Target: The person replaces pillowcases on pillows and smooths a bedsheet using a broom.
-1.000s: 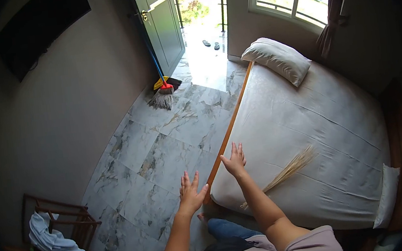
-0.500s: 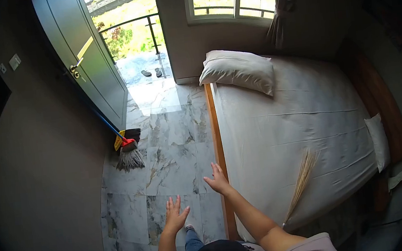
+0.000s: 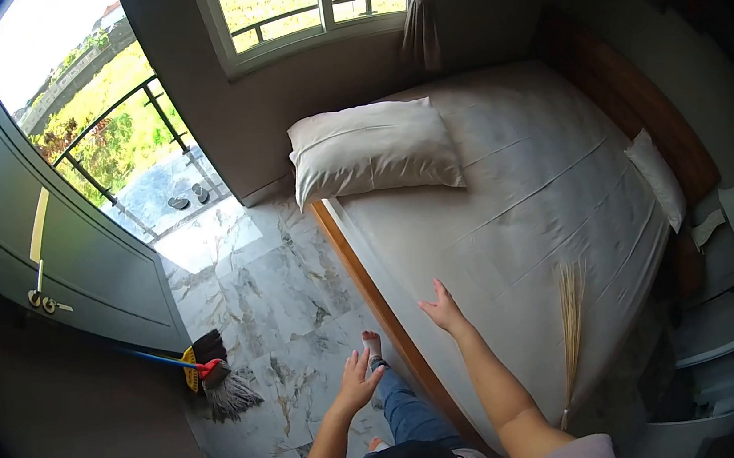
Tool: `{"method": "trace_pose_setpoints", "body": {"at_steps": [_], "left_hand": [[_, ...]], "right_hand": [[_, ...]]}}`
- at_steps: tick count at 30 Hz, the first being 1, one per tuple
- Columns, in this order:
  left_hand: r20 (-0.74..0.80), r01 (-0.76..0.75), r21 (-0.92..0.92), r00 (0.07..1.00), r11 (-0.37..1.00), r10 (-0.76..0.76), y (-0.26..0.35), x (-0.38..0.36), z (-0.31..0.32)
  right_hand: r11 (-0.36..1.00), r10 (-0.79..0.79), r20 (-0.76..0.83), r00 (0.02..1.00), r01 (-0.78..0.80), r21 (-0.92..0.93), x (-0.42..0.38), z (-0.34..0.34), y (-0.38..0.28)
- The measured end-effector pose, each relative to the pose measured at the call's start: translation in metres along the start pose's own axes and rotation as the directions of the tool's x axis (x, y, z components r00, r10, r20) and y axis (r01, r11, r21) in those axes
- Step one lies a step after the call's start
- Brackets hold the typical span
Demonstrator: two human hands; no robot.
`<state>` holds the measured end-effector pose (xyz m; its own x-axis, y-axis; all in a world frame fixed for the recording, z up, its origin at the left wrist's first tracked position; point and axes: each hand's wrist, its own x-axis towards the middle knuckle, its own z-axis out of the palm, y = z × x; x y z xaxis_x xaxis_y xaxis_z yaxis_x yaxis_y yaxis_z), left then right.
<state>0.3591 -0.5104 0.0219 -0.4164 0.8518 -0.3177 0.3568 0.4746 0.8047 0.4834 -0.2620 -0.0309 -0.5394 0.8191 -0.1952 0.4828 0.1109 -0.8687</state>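
My left hand (image 3: 356, 384) is held over the tiled floor beside the bed, its fingers apart and nothing in it. Over the near edge of the bed (image 3: 509, 214) my right hand (image 3: 443, 309) is raised, also empty with fingers spread. A bundle of thin straw sticks (image 3: 571, 324) lies on the sheet to the right of my right arm. One large pillow (image 3: 375, 152) rests at the bed's far left corner, and a smaller-looking pillow (image 3: 657, 178) is by the wooden headboard (image 3: 630, 94).
A broom (image 3: 228, 390) and a second brush head stand by the open door (image 3: 72, 233) at the left. Slippers (image 3: 189, 197) sit outside on the balcony. The bed's wooden side rail (image 3: 384, 303) runs along my right. A window (image 3: 308, 7) and curtain are ahead.
The view has turned to the right and moved nearer the bed. My right hand now appears over the mattress instead of by its side rail. Both hands stay empty.
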Motion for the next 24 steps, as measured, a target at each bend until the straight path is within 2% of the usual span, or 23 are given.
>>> {"method": "trace_pose_setpoints", "body": {"at_steps": [3,6,9,10,12,14,15,16,18,20,21,23,24], "left_hand": [[-0.008,-0.001,-0.014,1.000,1.000,0.001,-0.016,0.081,-0.011],[0.052,0.126,-0.161,0.992,0.979,-0.119,-0.040,0.162,-0.021],[-0.058,0.114,-0.133,0.991,0.985,-0.122,-0.059,0.258,-0.028],[-0.056,0.132,-0.293,0.986,0.947,-0.155,-0.057,0.290,-0.033],[-0.042,0.157,-0.584,0.974,0.797,-0.222,-0.039,0.371,-0.051],[0.004,0.261,-0.705,0.931,0.660,-0.364,-0.033,0.447,-0.066],[0.019,0.276,-0.809,0.895,0.519,-0.446,-0.039,0.483,-0.070],[0.052,0.275,-0.891,0.852,0.360,-0.520,-0.044,0.516,-0.071],[0.134,0.151,-0.988,0.765,-0.027,-0.630,-0.044,0.568,-0.083],[0.143,0.016,-0.979,0.768,-0.205,-0.625,-0.025,0.591,-0.105],[0.181,0.064,-0.976,0.768,-0.208,-0.615,-0.024,0.598,-0.112],[0.249,0.151,-0.966,0.767,-0.211,-0.592,-0.027,0.607,-0.131],[0.206,0.135,-0.977,0.803,-0.166,-0.559,-0.030,0.610,-0.142]], "right_hand": [[0.999,0.038,-0.027,0.999,-0.037,0.039,0.119,-0.007,0.018],[0.983,0.181,-0.134,0.974,-0.176,0.045,0.236,-0.032,0.009],[0.976,0.151,-0.439,0.886,-0.204,-0.076,0.350,-0.057,0.044],[0.972,0.142,-0.522,0.841,-0.217,-0.085,0.380,-0.068,0.049],[0.922,0.169,-0.634,0.755,-0.349,-0.170,0.430,-0.088,0.053],[0.886,0.272,-0.653,0.707,-0.448,-0.117,0.458,-0.106,0.043],[0.865,0.270,-0.683,0.678,-0.483,-0.137,0.471,-0.113,0.052],[0.848,0.331,-0.689,0.644,-0.523,-0.081,0.473,-0.120,0.038],[0.753,0.462,-0.632,0.622,-0.652,-0.091,0.472,-0.129,0.016],[0.815,0.498,-0.562,0.660,-0.578,0.043,0.479,-0.128,0.046],[0.835,0.511,-0.527,0.679,-0.537,0.118,0.479,-0.129,0.057],[0.854,0.510,-0.269,0.817,-0.442,0.275,0.471,-0.137,0.051],[0.843,0.471,-0.135,0.872,-0.400,0.360,0.466,-0.138,0.044]]}}
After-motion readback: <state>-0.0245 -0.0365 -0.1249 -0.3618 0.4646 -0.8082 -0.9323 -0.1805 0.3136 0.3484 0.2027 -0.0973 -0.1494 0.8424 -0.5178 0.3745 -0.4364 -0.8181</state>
